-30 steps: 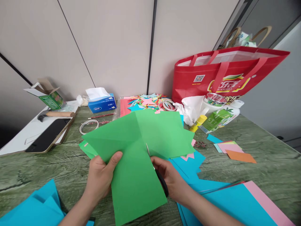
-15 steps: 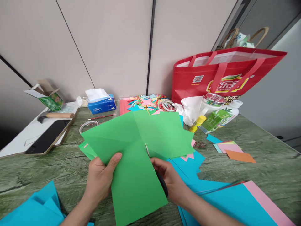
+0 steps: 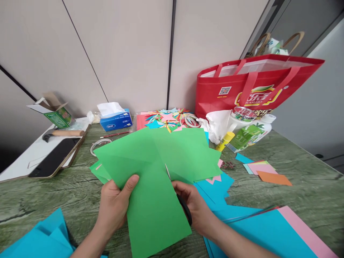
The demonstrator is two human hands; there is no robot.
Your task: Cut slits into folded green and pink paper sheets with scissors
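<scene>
A large green sheet of paper (image 3: 157, 211) with a crease is pinched by my left hand (image 3: 116, 202), thumb on top and the other fingers underneath. My right hand (image 3: 195, 204) is closed on black-handled scissors (image 3: 184, 208). One pointed blade tip shows above the green paper near its middle; the rest of the blades is hidden by the sheet and my fingers. More green paper (image 3: 206, 163) spreads out to the right of the blade. Under it, on the table, lie blue cut sheets (image 3: 215, 190) and bits of pink paper.
Blue paper (image 3: 40, 236) lies at the front left, blue and pink sheets (image 3: 271, 229) at the front right. Behind stand a tissue box (image 3: 115, 120), a yellow glue stick (image 3: 225, 141) and a red bag (image 3: 215, 93). A phone (image 3: 55, 157) and hammer (image 3: 67, 132) lie left.
The view has shifted very slightly. Both hands, the scissors and the green paper keep nearly the same positions.
</scene>
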